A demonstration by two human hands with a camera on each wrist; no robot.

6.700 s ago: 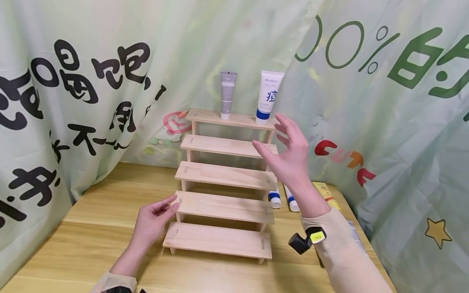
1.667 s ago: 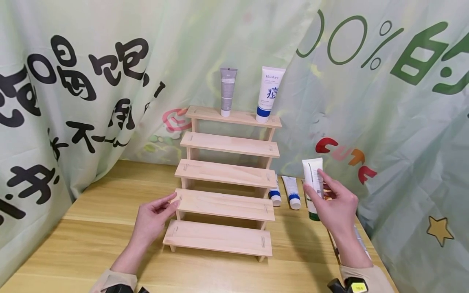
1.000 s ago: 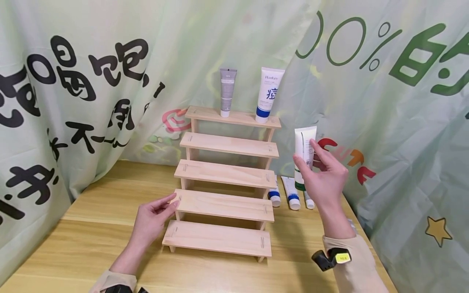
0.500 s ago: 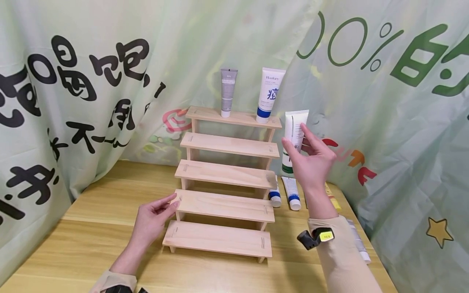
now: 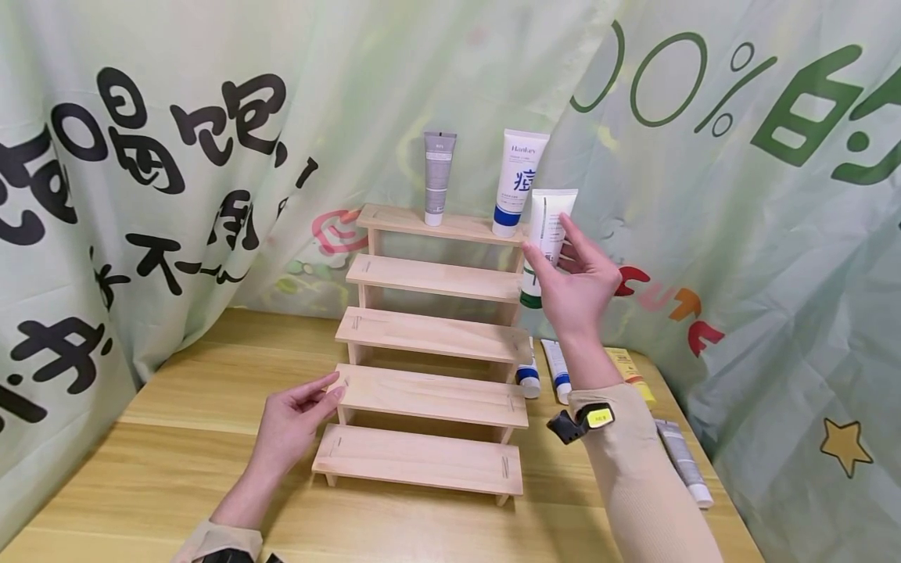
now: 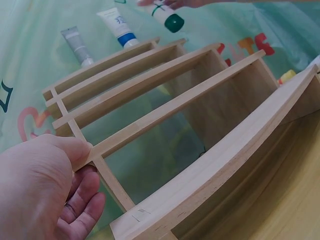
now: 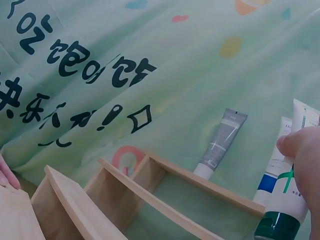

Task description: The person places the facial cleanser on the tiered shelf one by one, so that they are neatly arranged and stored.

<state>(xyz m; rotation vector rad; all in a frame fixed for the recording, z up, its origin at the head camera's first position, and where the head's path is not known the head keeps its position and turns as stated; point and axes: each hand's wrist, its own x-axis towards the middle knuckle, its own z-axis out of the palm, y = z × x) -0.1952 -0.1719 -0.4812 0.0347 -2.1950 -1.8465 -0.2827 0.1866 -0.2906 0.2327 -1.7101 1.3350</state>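
Observation:
My right hand [image 5: 580,285] holds a white tube with a green cap [image 5: 545,227] upright, cap down, between thumb and fingers. The tube overlaps the right end of the upper steps of a wooden stepped rack [image 5: 432,336] in the head view; the right wrist view shows its green cap [image 7: 277,226] close by. With thumb above and fingers below, my left hand [image 5: 299,422] pinches the left end of the rack's second step from the bottom. On the top step stand a grey tube [image 5: 438,180] and a white tube with a blue band [image 5: 517,176].
Behind the rack's right side, two blue-banded white tubes [image 5: 528,379] [image 5: 556,367] lie on the wooden table [image 5: 211,391]. Farther right lie a yellow tube [image 5: 629,375] and another grey tube [image 5: 683,461]. A printed curtain [image 5: 211,78] hangs around the back and sides.
My right hand, empty at first, took the green-capped tube from the right side and has carried it up and left toward the rack's upper steps. The left hand stays put.

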